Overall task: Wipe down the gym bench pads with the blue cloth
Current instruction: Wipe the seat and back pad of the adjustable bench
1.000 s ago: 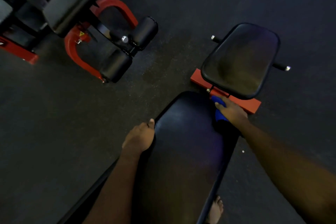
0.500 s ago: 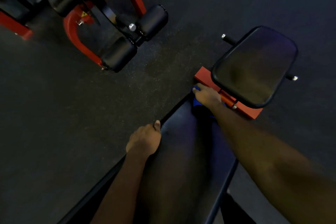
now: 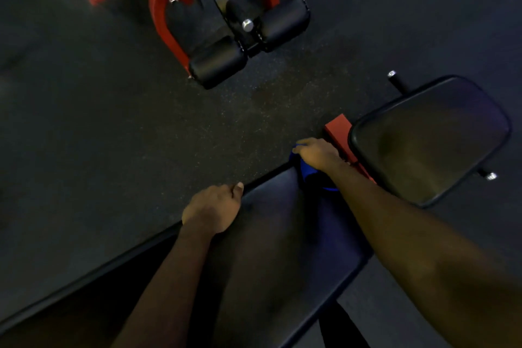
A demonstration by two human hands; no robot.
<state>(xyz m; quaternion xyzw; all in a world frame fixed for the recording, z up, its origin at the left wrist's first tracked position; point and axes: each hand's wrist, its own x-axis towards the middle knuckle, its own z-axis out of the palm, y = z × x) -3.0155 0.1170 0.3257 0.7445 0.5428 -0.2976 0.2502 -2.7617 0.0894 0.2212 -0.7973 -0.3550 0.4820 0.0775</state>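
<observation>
Right hand [image 3: 317, 153] slid blue cloth [image 3: 307, 170] leftward on bench pad [image 3: 271, 237].

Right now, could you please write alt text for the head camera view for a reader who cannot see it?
A person's right hand holds a blue cloth against the far end of a long black bench pad, while the left hand grips its edge. A separate seat pad and a red-framed machine stand on dark floor.
</observation>
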